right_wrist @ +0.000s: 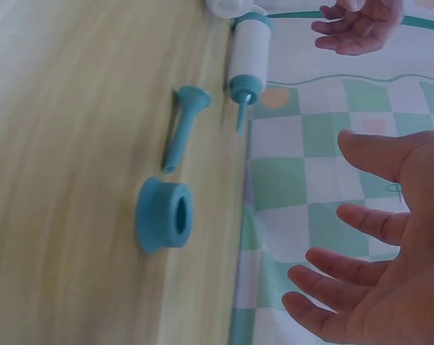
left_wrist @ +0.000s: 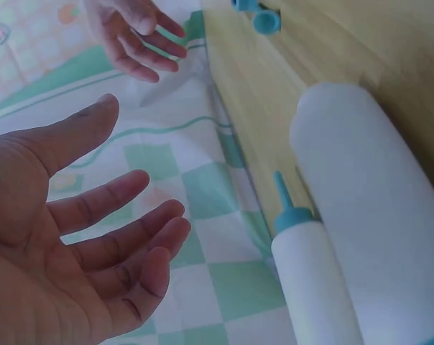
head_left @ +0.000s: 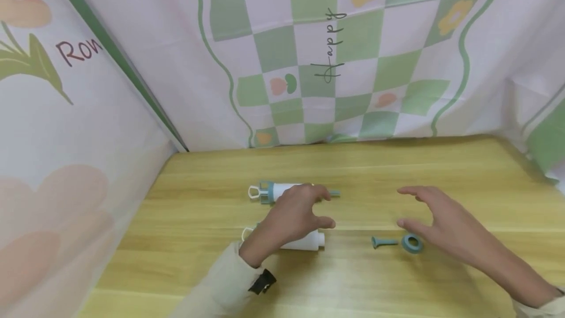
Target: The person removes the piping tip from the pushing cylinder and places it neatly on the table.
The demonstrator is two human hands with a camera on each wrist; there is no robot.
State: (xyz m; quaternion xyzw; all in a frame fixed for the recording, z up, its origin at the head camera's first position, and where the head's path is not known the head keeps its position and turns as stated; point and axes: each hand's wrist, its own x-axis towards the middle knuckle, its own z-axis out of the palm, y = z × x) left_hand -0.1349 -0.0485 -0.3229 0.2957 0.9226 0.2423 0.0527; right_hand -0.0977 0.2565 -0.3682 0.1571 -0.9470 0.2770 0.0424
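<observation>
My left hand (head_left: 291, 216) hovers over two white plunger tubes, its fingers loosely curved around nothing. The far tube (head_left: 282, 190) has a teal collar, a pale loop handle and a thin teal nozzle (left_wrist: 282, 194). Partly hidden under my left hand and wrist, the near tube (head_left: 306, 242) lies on its side with a bare white neck. To the right, my right hand (head_left: 454, 225) hangs in the air with fingers spread and nothing held. Just left of it lie a loose teal nozzle (right_wrist: 185, 129) and a teal ring cap (right_wrist: 165, 215) on the table.
All the parts lie on a wood-grain table (head_left: 353, 283). Behind it hangs a green-and-white checked cloth (head_left: 318, 63), and a printed flower cloth (head_left: 88, 136) borders the left side. A black strap (head_left: 262, 282) sits at my left cuff.
</observation>
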